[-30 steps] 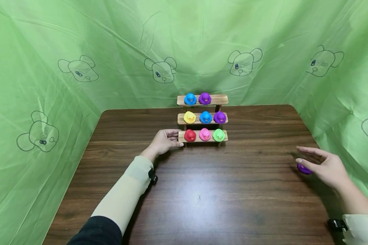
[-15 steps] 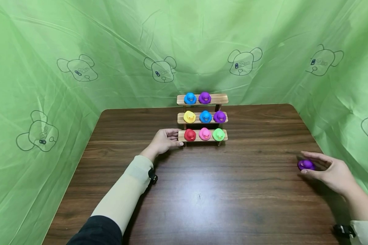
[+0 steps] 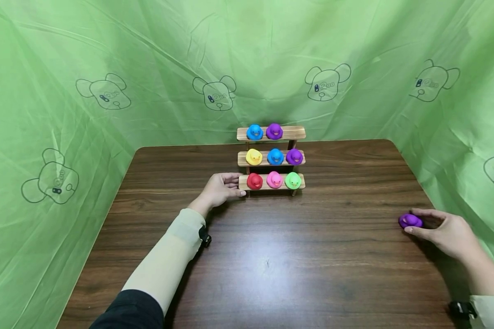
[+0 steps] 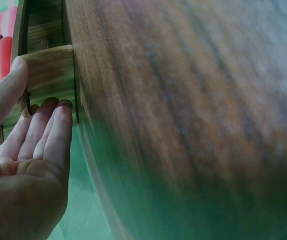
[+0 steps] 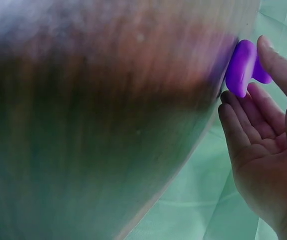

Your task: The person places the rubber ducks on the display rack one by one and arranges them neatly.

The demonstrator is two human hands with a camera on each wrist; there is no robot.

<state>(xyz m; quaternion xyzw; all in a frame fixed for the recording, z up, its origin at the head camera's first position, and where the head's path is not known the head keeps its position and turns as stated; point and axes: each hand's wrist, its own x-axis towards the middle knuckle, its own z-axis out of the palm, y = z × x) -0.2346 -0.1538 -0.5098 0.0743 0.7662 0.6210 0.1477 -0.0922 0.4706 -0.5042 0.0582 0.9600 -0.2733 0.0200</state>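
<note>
A three-tier wooden rack (image 3: pixel 298 133) stands at the table's far middle. Its top shelf carries a blue duck (image 3: pixel 254 132) and a purple duck (image 3: pixel 274 131), with bare wood to their right. The middle shelf has yellow, blue and purple ducks; the bottom one has red (image 3: pixel 254 181), pink and green. My left hand (image 3: pixel 226 186) grips the left end of the bottom shelf (image 4: pixel 51 70), thumb in front and fingers behind. At the right edge of the table my right hand (image 3: pixel 416 222) pinches a loose purple duck (image 3: pixel 409 220) (image 5: pixel 241 65) that sits on the table.
The dark wooden table (image 3: pixel 271 256) is enclosed on three sides by a green cloth (image 3: pixel 107 55) printed with bear heads. The cloth hangs close to the right hand, at the table's right edge.
My right hand came down from a hover with straight fingers and closed thumb and fingers round the purple duck. The left hand and the rack stayed still.
</note>
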